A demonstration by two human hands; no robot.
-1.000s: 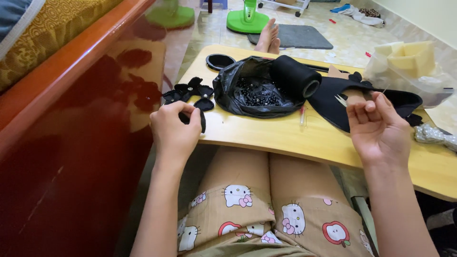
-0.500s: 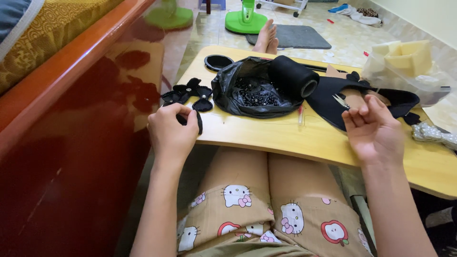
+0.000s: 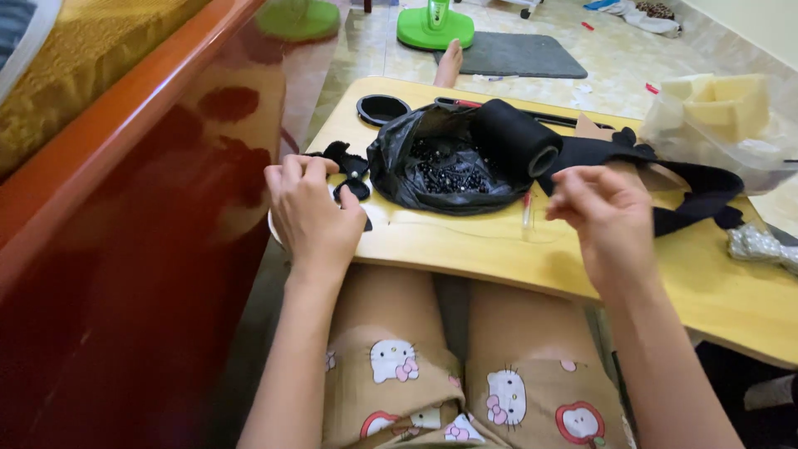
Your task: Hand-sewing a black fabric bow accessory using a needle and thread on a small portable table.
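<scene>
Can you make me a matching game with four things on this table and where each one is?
Things:
1. black bag
2. black roll
3. yellow sponges
4. left hand

Places:
A. in a clear bag, far right
B. middle of the table, open, with beads inside
C. at the table's left edge, by small black pieces
D. lying on the bag's right rim

Pairs: 1-B, 2-D, 3-A, 4-C

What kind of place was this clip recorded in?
Most likely a room in a home, used for handcraft: a low wooden lap table set over the person's legs, a tiled floor with a grey mat, and a red wooden bed frame alongside.
</scene>
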